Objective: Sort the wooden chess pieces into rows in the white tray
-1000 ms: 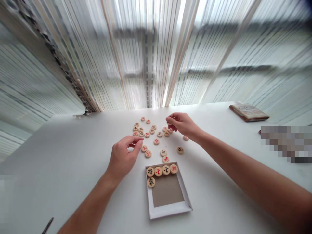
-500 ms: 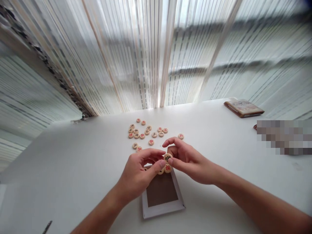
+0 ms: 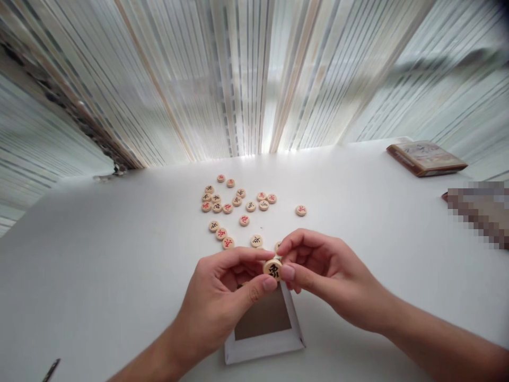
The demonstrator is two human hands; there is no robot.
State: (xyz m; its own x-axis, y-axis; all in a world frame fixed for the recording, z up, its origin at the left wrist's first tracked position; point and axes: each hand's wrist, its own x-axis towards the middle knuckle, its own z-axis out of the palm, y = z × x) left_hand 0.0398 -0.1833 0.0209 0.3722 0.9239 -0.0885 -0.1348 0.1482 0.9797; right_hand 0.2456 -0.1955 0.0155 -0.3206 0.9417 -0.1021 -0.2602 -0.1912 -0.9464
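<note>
A round wooden Chinese chess piece (image 3: 273, 270) with a black character faces up between my two hands. My left hand (image 3: 220, 292) has its thumb and index finger closed at the piece's left side. From the right, my right hand (image 3: 330, 268) pinches it with thumb and fingers. Whether more pieces sit beneath it is hidden. Below the hands lies a shallow white-rimmed box (image 3: 264, 350) with a brown inside, its far part covered by my hands. Just beyond my fingers are a black-marked piece (image 3: 256, 241) and another, partly hidden piece (image 3: 279, 246).
Several red- and black-marked pieces (image 3: 217, 207) lie scattered on the white table (image 3: 119, 254). One red-marked piece (image 3: 301, 210) lies apart, to the right. A brown-edged flat box (image 3: 427, 158) rests at the far right, near a blurred-out object (image 3: 481, 215). A pen-like tip (image 3: 51, 370) shows lower left.
The held piece has come nearer and its character now faces me upright. The red-marked piece seen under it is no longer visible. More pieces show beyond my hands, and the view has shifted.
</note>
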